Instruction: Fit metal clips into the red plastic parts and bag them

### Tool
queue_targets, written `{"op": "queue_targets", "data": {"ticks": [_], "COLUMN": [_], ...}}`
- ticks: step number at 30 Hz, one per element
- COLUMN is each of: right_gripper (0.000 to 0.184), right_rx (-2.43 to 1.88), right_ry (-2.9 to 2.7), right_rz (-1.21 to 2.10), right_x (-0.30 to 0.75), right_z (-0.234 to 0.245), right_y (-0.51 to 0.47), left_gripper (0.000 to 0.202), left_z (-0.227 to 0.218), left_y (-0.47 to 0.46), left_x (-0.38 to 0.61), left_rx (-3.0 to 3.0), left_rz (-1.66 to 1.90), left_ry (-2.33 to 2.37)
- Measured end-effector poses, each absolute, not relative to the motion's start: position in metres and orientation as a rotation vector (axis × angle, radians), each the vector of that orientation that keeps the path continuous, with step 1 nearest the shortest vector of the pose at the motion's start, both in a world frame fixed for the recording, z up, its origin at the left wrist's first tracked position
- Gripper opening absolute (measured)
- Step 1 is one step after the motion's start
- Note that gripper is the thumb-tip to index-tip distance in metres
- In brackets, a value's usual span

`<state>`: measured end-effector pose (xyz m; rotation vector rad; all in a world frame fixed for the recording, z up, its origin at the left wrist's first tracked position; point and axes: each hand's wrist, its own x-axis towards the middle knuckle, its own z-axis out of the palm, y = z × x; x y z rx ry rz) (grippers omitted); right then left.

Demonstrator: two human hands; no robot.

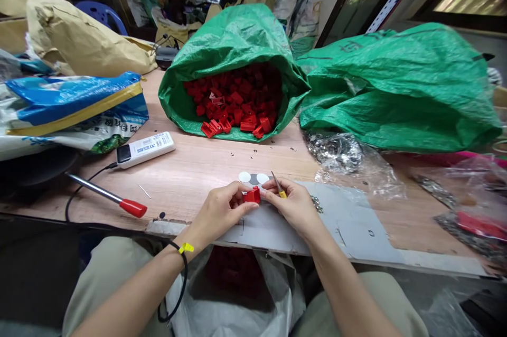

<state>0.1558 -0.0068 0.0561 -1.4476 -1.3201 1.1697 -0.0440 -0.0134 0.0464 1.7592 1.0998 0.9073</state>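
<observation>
Tabletop [190,173]: Chinese-lettered bag [79,102]; hands [217,209] [293,205] hold red piece [252,196], pointed tool [282,194].

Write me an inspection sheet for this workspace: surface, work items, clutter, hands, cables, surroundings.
Surface: wood-grain tabletop, with a grey sheet along its front.
Work items: red part and pointed tool in hand; open green sack of similar red pieces behind.
Clutter: white device, red-handled lever, clear plastic bag at right.
Hands: left hand grips the red part; right hand holds the tool, fingertips close to the part.
Cables: black cable from the white device; black cord across the left forearm. Whether they join is unclear.
Surroundings: second green sack, brown paper sack, blue chair.
</observation>
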Motion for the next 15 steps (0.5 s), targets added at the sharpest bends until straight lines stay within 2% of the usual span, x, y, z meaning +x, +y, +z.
{"op": "queue_targets", "data": {"ticks": [15], "right_gripper": [0.022], "right_rx": [-1.483], "right_ry": [-1.345], "right_rz": [1.108], "right_x": [0.144], "right_z": [0.043], "right_y": [-0.007], "left_gripper": [0.025], "left_z": [0.046], "left_y": [-0.015], "left_x": [-0.042], "left_rx": [1.757], "left_rz": [0.903], "left_ry": [1.113]}}
